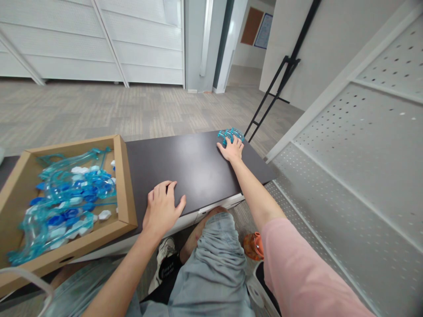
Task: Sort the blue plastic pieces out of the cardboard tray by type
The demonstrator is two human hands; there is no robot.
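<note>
At the far right end of the dark tabletop [185, 154], my right hand [232, 150] reaches out with its fingers spread over several clear teal curved plastic pieces [230, 133]. Its fingertips touch or nearly touch their near side. My left hand [163, 204] rests near the table's front edge, fingers apart and nothing in it. To the left of that hand stands a cardboard box [127, 189]. Inside it lie clear teal plastic parts [54, 185], mixed with blue and white faceted pieces [71, 214].
A white perforated panel [330, 145] stands close at the right of the table. Behind the table's right corner is a black metal frame [272, 94]. An orange container [254, 245] sits low by my right leg. White panelled units [148, 44] line the far wall.
</note>
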